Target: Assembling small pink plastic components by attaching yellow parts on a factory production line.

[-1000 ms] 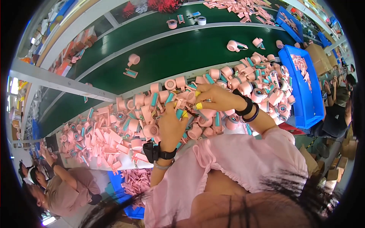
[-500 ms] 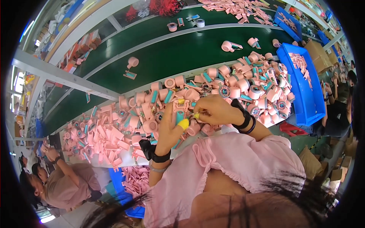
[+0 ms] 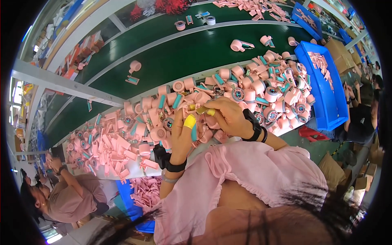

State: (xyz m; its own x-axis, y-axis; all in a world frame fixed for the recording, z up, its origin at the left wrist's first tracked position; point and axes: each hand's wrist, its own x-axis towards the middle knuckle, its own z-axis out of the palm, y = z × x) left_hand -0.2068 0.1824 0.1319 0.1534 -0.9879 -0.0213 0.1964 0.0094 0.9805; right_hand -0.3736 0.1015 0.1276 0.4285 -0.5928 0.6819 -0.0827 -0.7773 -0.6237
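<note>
My left hand [image 3: 181, 136], its thumb wrapped in yellow, is closed round a pink plastic handle shell [image 3: 189, 109] of a small handheld fan. A teal battery [image 3: 194, 133] hangs just below, beside thin dark wires. From the right, my right hand [image 3: 229, 116] meets it with closed fingers, a yellow cover on one of them. It pinches a small olive-yellow piece [image 3: 201, 110] at the shell's edge; its exact kind is too small to tell. Around both hands spreads a heap of pink fan heads [image 3: 238, 94] with teal batteries attached.
Loose pink shells [image 3: 116, 149] pile up at the left. A blue tray [image 3: 332, 102] with pink parts stands at the right, and a blue bin [image 3: 126, 194] below left. Beyond the heap runs a green conveyor belt [image 3: 179, 53] under a white frame post [image 3: 69, 85]. Co-workers sit on both sides.
Both hands have drawn together and up slightly around the shell. The left thumb has moved up onto its end, and the olive-yellow piece now shows between my right fingers.
</note>
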